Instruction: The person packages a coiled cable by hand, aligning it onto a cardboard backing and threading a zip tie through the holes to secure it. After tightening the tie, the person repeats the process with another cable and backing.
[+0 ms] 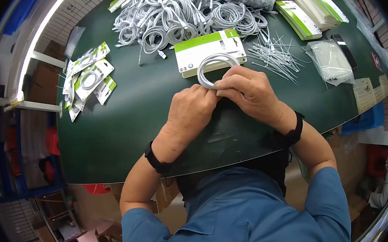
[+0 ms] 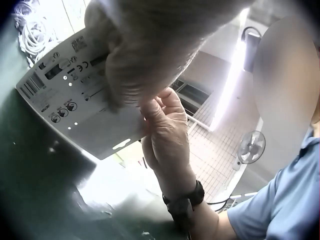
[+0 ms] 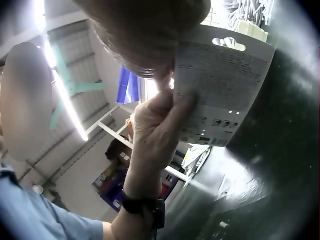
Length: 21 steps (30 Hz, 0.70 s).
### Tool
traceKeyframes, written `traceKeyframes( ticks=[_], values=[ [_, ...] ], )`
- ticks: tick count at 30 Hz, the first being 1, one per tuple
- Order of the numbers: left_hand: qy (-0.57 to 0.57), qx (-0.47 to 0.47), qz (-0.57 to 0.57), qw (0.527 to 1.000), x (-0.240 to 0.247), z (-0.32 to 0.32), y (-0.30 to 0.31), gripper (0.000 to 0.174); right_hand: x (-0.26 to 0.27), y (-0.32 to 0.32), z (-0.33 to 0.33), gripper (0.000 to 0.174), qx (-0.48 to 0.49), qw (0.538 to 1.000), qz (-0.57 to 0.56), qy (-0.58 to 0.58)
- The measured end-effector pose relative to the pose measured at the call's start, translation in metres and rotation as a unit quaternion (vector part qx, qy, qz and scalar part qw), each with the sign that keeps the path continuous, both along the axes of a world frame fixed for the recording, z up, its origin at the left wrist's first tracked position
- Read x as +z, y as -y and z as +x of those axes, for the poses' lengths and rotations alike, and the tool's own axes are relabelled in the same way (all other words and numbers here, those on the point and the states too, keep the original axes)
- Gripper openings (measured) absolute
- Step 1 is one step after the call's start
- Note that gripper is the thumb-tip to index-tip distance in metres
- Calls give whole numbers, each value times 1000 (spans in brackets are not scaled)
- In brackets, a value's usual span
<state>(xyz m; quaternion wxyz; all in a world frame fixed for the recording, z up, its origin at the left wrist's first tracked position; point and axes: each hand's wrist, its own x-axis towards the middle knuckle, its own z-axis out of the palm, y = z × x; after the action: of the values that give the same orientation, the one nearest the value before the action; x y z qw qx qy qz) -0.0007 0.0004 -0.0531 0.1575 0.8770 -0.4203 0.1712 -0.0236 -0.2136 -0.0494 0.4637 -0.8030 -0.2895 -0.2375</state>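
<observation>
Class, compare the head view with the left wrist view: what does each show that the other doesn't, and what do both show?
Head only: the held cable coil, loose white ties and a clear bag.
Left wrist only: the barcoded face of a card.
Both: the left hand, right hand and piled cables.

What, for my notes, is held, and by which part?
Coiled cable, near side, by left hand and right hand; whether the card is held is unclear.
</observation>
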Motion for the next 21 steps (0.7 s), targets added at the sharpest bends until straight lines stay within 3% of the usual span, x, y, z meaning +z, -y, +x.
traceKeyframes(
  ticks=[5,8,11,12,13,15,18,19,21],
  values=[
    [-24,8,-76,997,2,11,-5,19,-12,1,16,18,-21,999,50,1],
    [70,-43,-194,978,9,17,-7,21,-16,2,23,19,-23,998,61,7],
    [109,-16,-267,957,12,-5,-19,21,-16,3,27,20,-24,998,66,8],
    [-66,9,-313,948,13,-21,-21,22,-16,4,27,20,-19,997,70,6],
    [-240,36,-348,906,14,-41,-21,23,-16,5,28,20,-13,997,74,5],
    [-515,51,-398,757,11,-55,-21,33,-19,6,28,21,-4,998,63,19],
    [-710,40,-498,495,-7,-46,-19,54,-19,2,21,21,25,998,59,22],
    [-729,40,-497,469,-12,-44,-20,70,-20,0,17,21,34,998,58,17],
    [-741,45,-526,415,-13,-41,-20,69,-18,-3,14,23,61,996,56,40]
  ],
)
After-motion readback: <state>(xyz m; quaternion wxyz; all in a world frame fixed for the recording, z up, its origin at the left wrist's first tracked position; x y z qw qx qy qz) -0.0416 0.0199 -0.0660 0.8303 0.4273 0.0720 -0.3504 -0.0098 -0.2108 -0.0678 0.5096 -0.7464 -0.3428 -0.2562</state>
